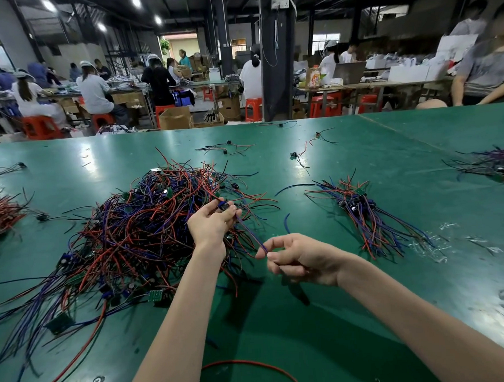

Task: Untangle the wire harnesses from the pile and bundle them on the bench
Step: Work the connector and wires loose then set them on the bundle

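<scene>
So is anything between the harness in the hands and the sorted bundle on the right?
Nothing blocks it: between the harness and the bundle lie only bare bench and one loose blue wire, flat. Its red lead seems to run into the pile.

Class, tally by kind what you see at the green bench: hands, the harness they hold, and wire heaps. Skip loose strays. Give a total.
Hands: 2 (left hand, right hand)
Harnesses in hand: 1 (held harness)
Wire heaps: 4 (central pile, sorted bundle, left-edge heap, right-edge heap)
Total: 7
</scene>
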Tool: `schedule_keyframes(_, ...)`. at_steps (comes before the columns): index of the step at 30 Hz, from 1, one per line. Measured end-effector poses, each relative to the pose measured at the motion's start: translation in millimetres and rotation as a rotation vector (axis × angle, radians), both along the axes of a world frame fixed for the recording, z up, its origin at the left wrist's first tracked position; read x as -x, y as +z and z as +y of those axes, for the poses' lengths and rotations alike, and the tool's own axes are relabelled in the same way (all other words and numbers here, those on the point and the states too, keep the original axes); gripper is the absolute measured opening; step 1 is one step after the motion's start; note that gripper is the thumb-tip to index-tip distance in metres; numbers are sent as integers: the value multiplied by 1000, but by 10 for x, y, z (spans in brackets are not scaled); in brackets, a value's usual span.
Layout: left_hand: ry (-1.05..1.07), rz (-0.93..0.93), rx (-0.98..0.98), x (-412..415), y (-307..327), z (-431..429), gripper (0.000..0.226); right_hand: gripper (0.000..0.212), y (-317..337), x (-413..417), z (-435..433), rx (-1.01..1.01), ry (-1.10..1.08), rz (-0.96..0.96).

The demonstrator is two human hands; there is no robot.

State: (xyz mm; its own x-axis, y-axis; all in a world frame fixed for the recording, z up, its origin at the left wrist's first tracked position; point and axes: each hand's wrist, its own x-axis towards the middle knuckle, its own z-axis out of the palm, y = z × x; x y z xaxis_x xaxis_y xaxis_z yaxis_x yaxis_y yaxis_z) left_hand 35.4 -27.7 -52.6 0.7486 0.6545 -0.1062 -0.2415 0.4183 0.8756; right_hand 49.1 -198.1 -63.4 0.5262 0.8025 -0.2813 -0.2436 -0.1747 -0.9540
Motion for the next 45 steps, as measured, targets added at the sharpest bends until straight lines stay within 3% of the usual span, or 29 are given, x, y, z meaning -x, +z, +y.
schedule_keyframes(5,-8,-11,-2,22,22,-9,23,18,-36,45,16,-32,50,-189)
schedule_keyframes(10,-13,-5,-31,33,25,-22,23,18,0,-5,6,20,15,93)
schedule_keyframes(12,-18,-10,-24,35,31,-32,23,19,12,-10,0,30,36,118)
schedule_keyframes(17,-22,2,-38,40,52,-48,25,22,-11,84,6,56,120,-316)
schedule_keyframes(19,-25,13,-64,41,54,-55,25,22,-29,98,6,78,132,-397)
schedule_keyframes(22,-32,21,-92,33,48,-60,24,21,-26,62,-7,87,111,-263)
schedule_keyframes(26,-46,26,-97,20,29,-61,22,21,-9,-27,-4,91,85,99)
schedule_keyframes(28,-59,18,-94,15,24,-78,23,21,-12,-39,-9,99,100,138)
schedule_keyframes(34,-59,5,-112,35,42,-98,21,22,5,27,-49,91,220,-342)
schedule_keyframes(38,-92,-54,-82,28,67,-176,19,11,101,-37,-93,154,265,-332)
schedule_keyframes(42,-228,-71,9,-13,66,-262,15,31,212,-171,-101,193,-16,-388)
schedule_keyframes(45,-323,-36,-31,-48,31,-373,16,21,208,-265,-51,47,-283,-429)
